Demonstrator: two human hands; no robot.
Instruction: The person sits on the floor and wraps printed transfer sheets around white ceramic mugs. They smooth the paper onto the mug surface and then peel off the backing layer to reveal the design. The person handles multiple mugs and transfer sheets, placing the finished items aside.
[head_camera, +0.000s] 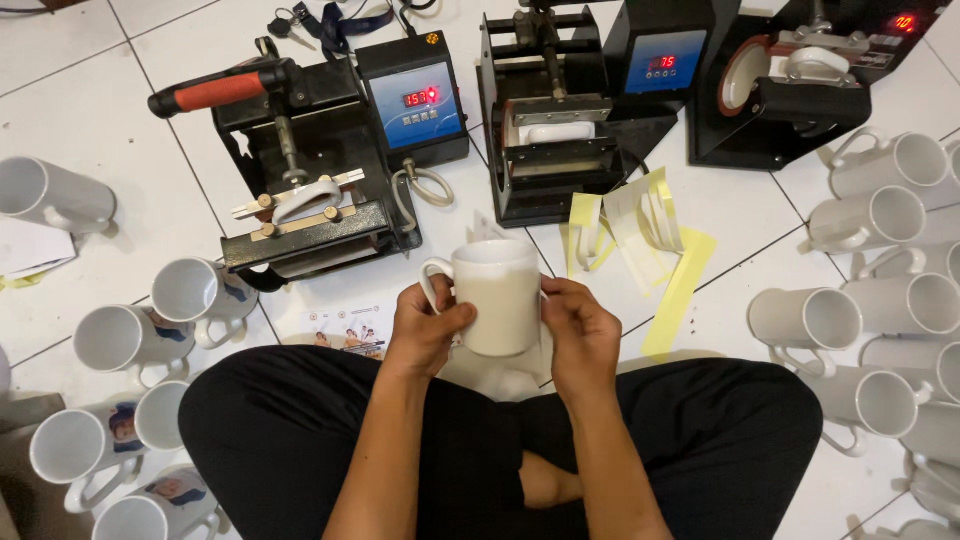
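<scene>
White ceramic fills the middle of the head view: a plain mug (497, 295) stands upright between both hands, held above the person's crossed legs in black trousers (700, 430) and just in front of the tiled floor (100, 110). The left hand (428, 330) is closed round the mug's left side by the handle, thumb lying across the front of the wall and fingers curled behind, so it is clamped on the mug. The right hand (580, 335) cups the mug's right side, fingers bent and pressed to the wall, thumb tucked near the lower edge; it too grips the mug rather than resting loose. Both forearms rise from the lower edge of the picture and angle inward, wrists fairly straight, meeting at the mug. Beyond the mug, three mug heat presses sit in a row on the floor: the left press (330, 150) with a red-gripped lever, the middle press (560, 130) and the right press (790, 85), each with a lit display. Yellow strips of tape (680, 290) and paper lie just right of the mug. Printed mugs (130, 340) lie on their sides at the left, and a stack of blank white mugs (880, 300) lies at the right.
</scene>
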